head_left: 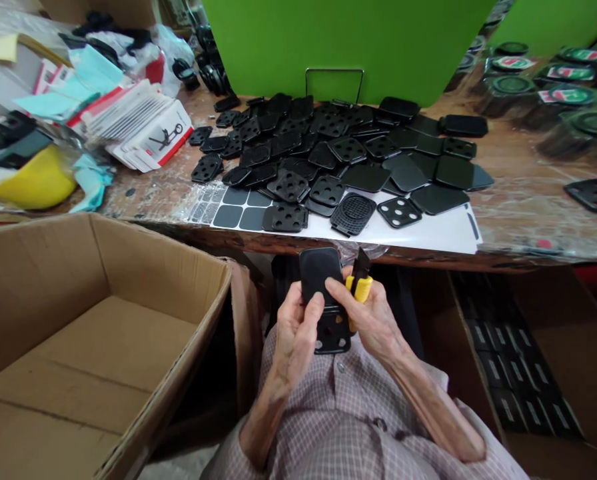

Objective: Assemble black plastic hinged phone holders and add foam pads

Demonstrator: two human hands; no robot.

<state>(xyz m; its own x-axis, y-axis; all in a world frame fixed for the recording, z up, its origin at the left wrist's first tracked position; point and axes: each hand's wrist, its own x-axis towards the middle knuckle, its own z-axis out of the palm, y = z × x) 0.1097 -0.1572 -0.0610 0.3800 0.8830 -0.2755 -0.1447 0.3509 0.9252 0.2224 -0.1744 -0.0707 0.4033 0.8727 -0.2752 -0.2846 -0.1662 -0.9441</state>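
Over my lap, just in front of the table edge, both hands hold a black folding plastic piece [320, 267]. Its upper panel is smooth and its lower panel has round holes. My left hand [298, 323] grips the left side, thumb on the front. My right hand [371, 317] presses its thumb on the smooth panel and also keeps a yellow utility knife [359, 287] in its fingers, dark end up. Beyond them, many similar black plastic pieces [288, 183] lie piled on the table, some over a white sheet [428, 237] with dark rounded-square stickers [228, 217].
An open cardboard box [153, 320] stands at my left. Another box [558, 333] at lower right holds rows of small black packages [513, 373]. A green board [348, 40] rises behind the pile. Printed cards [133, 127] lie left; clear containers [508, 87] stand right.
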